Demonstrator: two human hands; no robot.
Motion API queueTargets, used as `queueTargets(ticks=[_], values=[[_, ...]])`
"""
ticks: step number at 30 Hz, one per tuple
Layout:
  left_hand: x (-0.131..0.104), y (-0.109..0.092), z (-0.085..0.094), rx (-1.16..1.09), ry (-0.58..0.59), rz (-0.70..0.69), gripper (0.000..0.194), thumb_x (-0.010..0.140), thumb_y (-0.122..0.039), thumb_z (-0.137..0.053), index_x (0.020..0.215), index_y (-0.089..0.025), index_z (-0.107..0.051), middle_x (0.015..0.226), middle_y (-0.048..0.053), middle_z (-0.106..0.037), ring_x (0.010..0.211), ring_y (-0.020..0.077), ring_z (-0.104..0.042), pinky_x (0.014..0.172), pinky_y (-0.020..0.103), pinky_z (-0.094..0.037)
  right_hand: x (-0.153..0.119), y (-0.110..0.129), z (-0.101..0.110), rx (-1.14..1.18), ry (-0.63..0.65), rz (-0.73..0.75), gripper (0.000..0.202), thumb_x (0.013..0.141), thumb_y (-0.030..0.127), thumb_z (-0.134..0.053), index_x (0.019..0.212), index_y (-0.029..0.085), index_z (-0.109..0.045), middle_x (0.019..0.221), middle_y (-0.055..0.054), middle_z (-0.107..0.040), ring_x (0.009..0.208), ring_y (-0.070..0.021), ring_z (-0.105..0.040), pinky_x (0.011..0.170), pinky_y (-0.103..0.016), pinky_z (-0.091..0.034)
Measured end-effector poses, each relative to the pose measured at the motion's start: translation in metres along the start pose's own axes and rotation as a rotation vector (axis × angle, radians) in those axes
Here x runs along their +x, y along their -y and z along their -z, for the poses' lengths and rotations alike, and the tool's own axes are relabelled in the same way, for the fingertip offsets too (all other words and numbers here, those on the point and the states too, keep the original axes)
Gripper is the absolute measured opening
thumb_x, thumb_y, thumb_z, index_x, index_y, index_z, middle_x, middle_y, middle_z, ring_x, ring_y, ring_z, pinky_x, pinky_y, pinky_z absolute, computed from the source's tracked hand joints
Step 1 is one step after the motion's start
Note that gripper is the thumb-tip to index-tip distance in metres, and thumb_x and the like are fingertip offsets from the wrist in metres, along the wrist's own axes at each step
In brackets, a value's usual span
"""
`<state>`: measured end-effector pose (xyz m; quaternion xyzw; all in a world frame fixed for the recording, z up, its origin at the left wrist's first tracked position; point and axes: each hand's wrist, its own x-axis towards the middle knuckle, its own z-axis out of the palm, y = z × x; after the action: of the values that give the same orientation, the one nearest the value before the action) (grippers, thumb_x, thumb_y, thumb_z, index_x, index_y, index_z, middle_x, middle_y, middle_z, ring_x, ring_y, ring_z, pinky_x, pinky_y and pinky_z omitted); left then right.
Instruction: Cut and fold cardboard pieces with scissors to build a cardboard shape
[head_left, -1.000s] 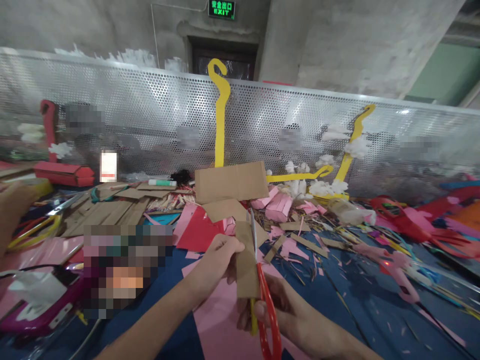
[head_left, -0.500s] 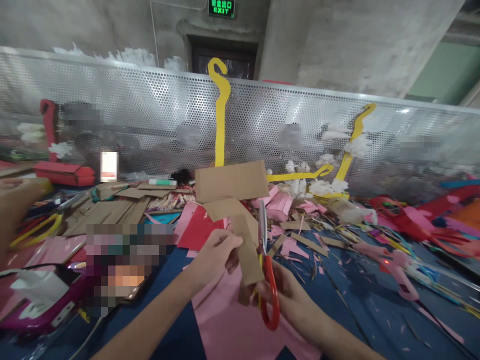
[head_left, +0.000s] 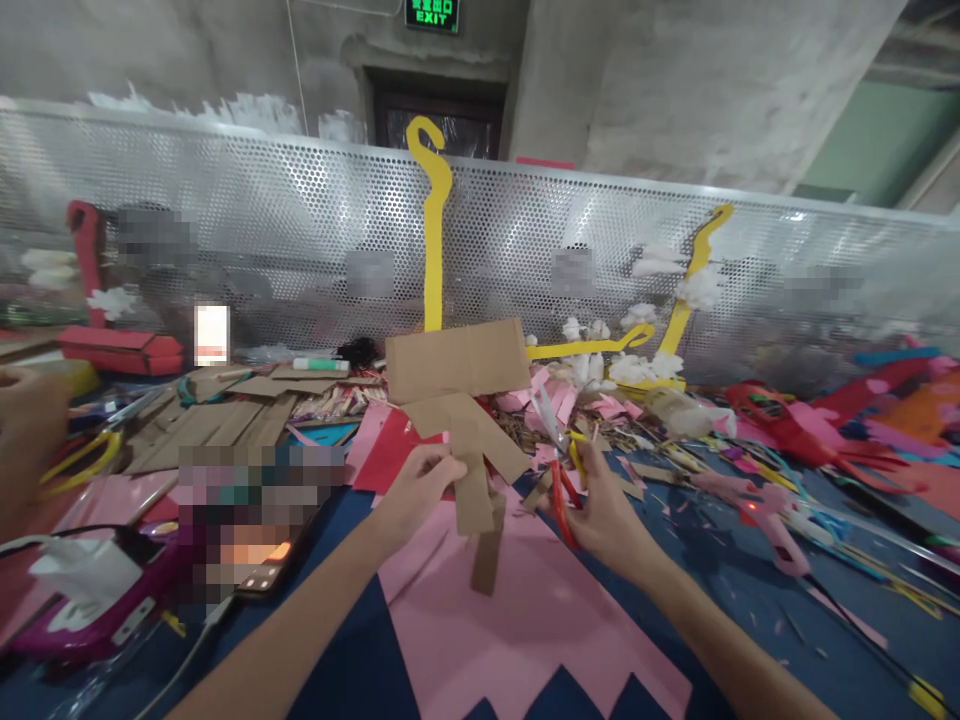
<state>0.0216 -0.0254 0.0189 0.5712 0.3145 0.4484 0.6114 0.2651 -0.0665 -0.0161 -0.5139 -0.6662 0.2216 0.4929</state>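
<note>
Between its thumb and fingers, my left hand [head_left: 421, 492] pinches a strip of brown cardboard [head_left: 472, 490] above a pink sheet [head_left: 555, 610]. A narrower cardboard piece [head_left: 487, 560] shows just below that strip, over the pink sheet; I cannot tell whether the two are joined. To the right, my right hand [head_left: 600, 500] is closed around scissors [head_left: 557, 480] with red and yellow handles, blades tilted up and to the left, apart from the strip. Larger cardboard [head_left: 495, 440] and a red sheet [head_left: 394, 450] lie behind my left hand.
A cardboard box [head_left: 457, 362] with a yellow hooked strip [head_left: 433, 230] stands ahead, before a perforated metal panel [head_left: 300, 200]. A pink glue gun [head_left: 772, 520] lies right, its cord trailing. At left are a purple power strip [head_left: 82, 620] and another person's hand [head_left: 30, 430].
The scissors have moved right, away from the strip, and tipped over to the left. My left hand has shifted slightly left with the strip. A narrow cardboard piece now shows below it.
</note>
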Motion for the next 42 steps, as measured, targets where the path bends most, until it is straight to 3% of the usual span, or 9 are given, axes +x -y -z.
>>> queueTargets(ticks=[5,9,13,16,19,27,30,36,42], values=[[0.001,0.001,0.000,-0.047,0.080,0.003,0.014,0.073,-0.027,-0.061,0.072,-0.014,-0.066,0.074,0.007,-0.069,0.070,0.0203,-0.066,0.074,0.033,-0.053,0.001,0.012,0.007,0.236,0.113,-0.180,0.043,0.092,0.061,-0.048,0.108,0.021,-0.053,0.090,-0.004,-0.057,0.072,-0.0175,-0.052,0.060,-0.030,-0.045],[0.005,0.007,0.000,-0.037,0.019,-0.065,0.012,0.071,-0.017,-0.058,0.082,-0.015,-0.062,0.082,0.004,-0.068,0.066,0.0158,-0.066,0.069,0.030,-0.052,0.001,0.011,0.006,-0.181,0.120,-0.036,0.035,0.078,0.045,-0.073,0.093,0.020,-0.053,0.085,-0.001,-0.058,0.074,-0.0186,-0.052,0.067,-0.031,-0.044],[0.007,0.007,-0.003,-0.093,-0.053,-0.076,0.016,0.072,-0.012,-0.052,0.085,-0.021,-0.049,0.073,-0.005,-0.057,0.047,0.0052,-0.042,0.048,0.020,-0.033,0.002,0.010,0.006,-0.415,0.098,0.076,0.034,0.078,0.039,-0.072,0.100,0.021,-0.054,0.097,-0.006,-0.060,0.084,-0.0232,-0.055,0.076,-0.036,-0.046],[0.007,0.004,-0.003,-0.148,-0.071,-0.003,0.013,0.083,-0.030,-0.056,0.086,-0.021,-0.047,0.067,-0.007,-0.047,0.046,0.0051,-0.028,0.045,0.020,-0.021,0.003,0.010,0.007,-0.487,0.066,0.098,0.039,0.078,0.040,-0.072,0.107,0.021,-0.055,0.106,-0.009,-0.060,0.091,-0.0265,-0.057,0.078,-0.037,-0.047],[0.006,0.000,-0.002,-0.129,-0.063,0.029,0.041,0.090,-0.059,-0.047,0.088,-0.018,-0.055,0.066,-0.006,-0.039,0.049,0.0068,-0.024,0.045,0.022,-0.021,0.004,0.010,0.009,-0.543,0.022,0.127,0.040,0.080,0.040,-0.069,0.112,0.021,-0.055,0.113,-0.012,-0.060,0.097,-0.0286,-0.058,0.080,-0.038,-0.047],[-0.003,-0.004,-0.011,-0.013,-0.082,-0.087,0.019,0.087,-0.034,-0.067,0.095,-0.020,-0.059,0.087,-0.001,-0.061,0.077,0.0114,-0.055,0.071,0.022,-0.044,-0.003,0.015,0.003,-0.521,0.039,0.079,0.045,0.081,0.043,-0.070,0.116,0.023,-0.050,0.117,-0.011,-0.058,0.104,-0.0298,-0.057,0.085,-0.039,-0.047],[-0.005,-0.007,-0.015,-0.024,-0.066,-0.050,0.015,0.086,-0.029,-0.067,0.093,-0.019,-0.058,0.080,-0.001,-0.060,0.074,0.0121,-0.058,0.070,0.024,-0.045,-0.006,0.016,0.000,-0.503,0.059,0.074,0.042,0.080,0.042,-0.071,0.111,0.023,-0.051,0.114,-0.010,-0.057,0.102,-0.0285,-0.056,0.086,-0.039,-0.046],[-0.005,0.000,-0.015,-0.053,0.105,-0.015,0.022,0.086,-0.033,-0.070,0.092,-0.018,-0.055,0.082,0.003,-0.065,0.078,0.0155,-0.063,0.075,0.030,-0.049,-0.008,0.020,-0.005,-0.462,0.067,0.085,0.039,0.078,0.036,-0.074,0.106,0.023,-0.050,0.109,-0.008,-0.057,0.098,-0.0268,-0.056,0.083,-0.036,-0.045],[-0.005,0.010,-0.014,-0.132,0.216,0.027,0.032,0.085,-0.036,-0.072,0.106,-0.017,-0.057,0.093,0.007,-0.068,0.085,0.0186,-0.066,0.083,0.036,-0.052,-0.012,0.021,-0.008,-0.430,0.089,0.145,0.019,0.087,0.025,-0.061,0.103,0.024,-0.050,0.099,-0.006,-0.058,0.090,-0.0243,-0.055,0.078,-0.033,-0.043]])
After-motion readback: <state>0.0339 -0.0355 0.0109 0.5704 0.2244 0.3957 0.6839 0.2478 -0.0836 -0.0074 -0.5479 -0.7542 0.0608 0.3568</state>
